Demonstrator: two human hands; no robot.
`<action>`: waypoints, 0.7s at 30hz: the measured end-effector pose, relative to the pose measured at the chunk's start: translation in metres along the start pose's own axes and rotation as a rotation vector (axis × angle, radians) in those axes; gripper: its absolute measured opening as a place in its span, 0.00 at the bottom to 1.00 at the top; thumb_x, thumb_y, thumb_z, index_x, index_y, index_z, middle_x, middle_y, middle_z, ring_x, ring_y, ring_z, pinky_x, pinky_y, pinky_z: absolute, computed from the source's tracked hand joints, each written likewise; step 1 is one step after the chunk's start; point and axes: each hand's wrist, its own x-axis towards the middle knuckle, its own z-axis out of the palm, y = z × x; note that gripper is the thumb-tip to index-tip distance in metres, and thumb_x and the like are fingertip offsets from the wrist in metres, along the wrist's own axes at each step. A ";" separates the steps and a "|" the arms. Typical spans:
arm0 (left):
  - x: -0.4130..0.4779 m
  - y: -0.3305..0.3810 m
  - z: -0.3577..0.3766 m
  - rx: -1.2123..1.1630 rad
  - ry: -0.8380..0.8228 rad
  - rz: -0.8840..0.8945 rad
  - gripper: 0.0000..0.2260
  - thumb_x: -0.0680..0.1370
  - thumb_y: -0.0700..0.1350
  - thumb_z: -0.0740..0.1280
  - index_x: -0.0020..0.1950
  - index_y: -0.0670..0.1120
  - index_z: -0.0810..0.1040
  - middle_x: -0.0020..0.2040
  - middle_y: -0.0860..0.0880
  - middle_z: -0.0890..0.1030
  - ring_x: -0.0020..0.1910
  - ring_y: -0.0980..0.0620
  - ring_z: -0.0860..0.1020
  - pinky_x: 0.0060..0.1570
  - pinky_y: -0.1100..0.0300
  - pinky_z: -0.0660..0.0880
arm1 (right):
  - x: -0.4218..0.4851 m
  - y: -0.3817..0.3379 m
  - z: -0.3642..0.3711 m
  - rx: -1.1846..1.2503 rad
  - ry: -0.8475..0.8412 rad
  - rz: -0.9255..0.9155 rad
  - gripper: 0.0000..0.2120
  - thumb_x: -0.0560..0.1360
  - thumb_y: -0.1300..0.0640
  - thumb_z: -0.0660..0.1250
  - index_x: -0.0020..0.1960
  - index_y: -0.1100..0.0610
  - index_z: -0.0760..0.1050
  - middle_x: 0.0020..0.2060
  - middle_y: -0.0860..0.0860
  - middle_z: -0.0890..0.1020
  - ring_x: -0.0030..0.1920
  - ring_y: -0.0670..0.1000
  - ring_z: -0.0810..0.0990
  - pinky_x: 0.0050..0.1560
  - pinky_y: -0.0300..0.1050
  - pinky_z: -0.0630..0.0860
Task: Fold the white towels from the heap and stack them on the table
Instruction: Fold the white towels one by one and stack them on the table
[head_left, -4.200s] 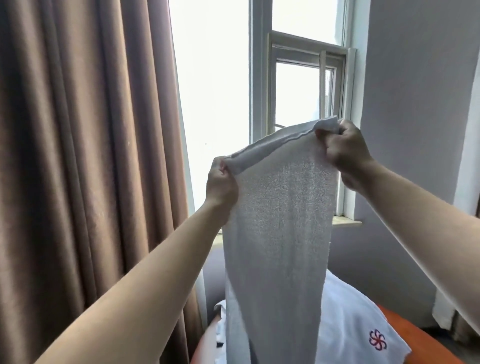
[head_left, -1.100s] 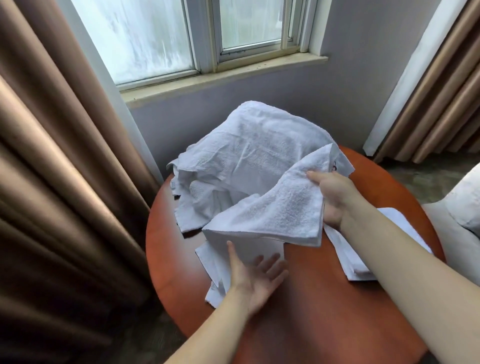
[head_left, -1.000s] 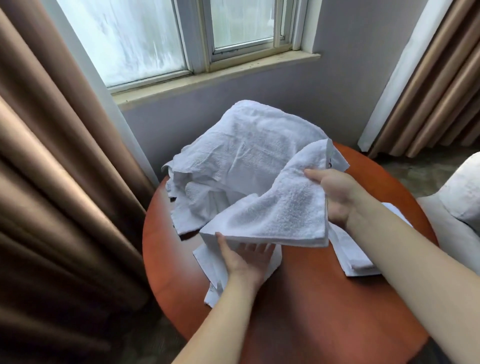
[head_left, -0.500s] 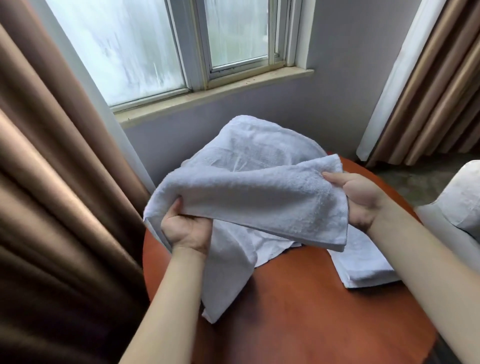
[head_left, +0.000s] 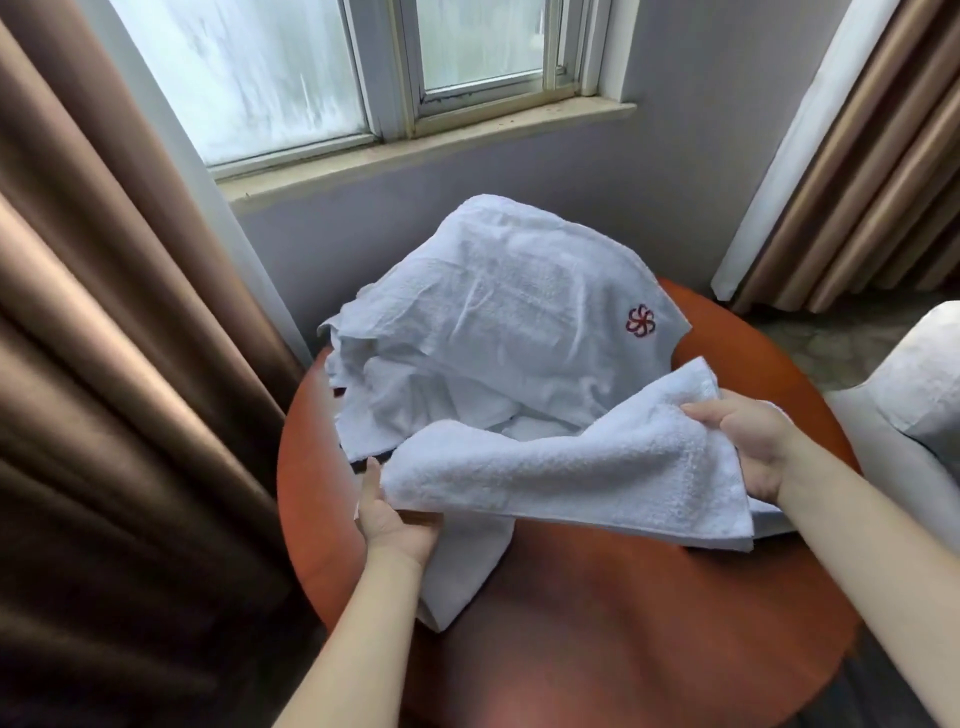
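1 towel (head_left: 571, 478) hangs in the air just above the table (head_left: 597, 634), stretched sideways as a thick, doubled band between 2 hands. The left hand (head_left: 395, 525) grips its left end, thumb up along the edge and fingers hidden beneath the cloth, while a loose tail droops from that end down to the tabletop. The right hand (head_left: 748, 447) pinches the right end, fingers curled over the top of the band. Behind it the heap (head_left: 498, 332) covers the far side of the table, tall and rumpled, with a red logo (head_left: 640, 320) on its uppermost cloth. Under the band's right end a pale sliver looks like a folded towel (head_left: 774, 522) lying flat, so at least 1 seems done, though how many lie there is hidden. The towel in hand appears about half folded, with the tail to bring in before it can be laid down, and the heap's bulk suggests most of the work remains. A curtain (head_left: 104, 364) hangs at the left, a window (head_left: 363, 67) beyond, a chair (head_left: 914, 405) at the right.
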 end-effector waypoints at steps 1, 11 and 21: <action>0.002 0.001 -0.001 0.020 0.004 -0.030 0.25 0.67 0.53 0.67 0.62 0.45 0.78 0.55 0.43 0.82 0.52 0.42 0.81 0.44 0.50 0.81 | 0.000 0.002 -0.003 -0.006 0.012 0.007 0.11 0.80 0.67 0.55 0.52 0.59 0.76 0.36 0.56 0.85 0.34 0.54 0.85 0.33 0.49 0.80; -0.043 -0.048 0.024 0.331 -0.208 -0.001 0.11 0.77 0.38 0.64 0.58 0.39 0.79 0.54 0.39 0.82 0.52 0.44 0.82 0.48 0.52 0.80 | -0.007 0.001 0.012 -0.275 0.200 -0.211 0.09 0.76 0.69 0.60 0.52 0.61 0.77 0.43 0.57 0.81 0.43 0.55 0.79 0.43 0.47 0.76; -0.075 -0.123 0.019 0.807 -0.229 0.369 0.14 0.78 0.34 0.66 0.60 0.48 0.78 0.59 0.49 0.81 0.61 0.59 0.77 0.66 0.59 0.71 | -0.028 0.020 0.104 -0.846 0.129 -0.456 0.11 0.74 0.49 0.66 0.49 0.57 0.76 0.45 0.54 0.83 0.51 0.58 0.79 0.51 0.50 0.74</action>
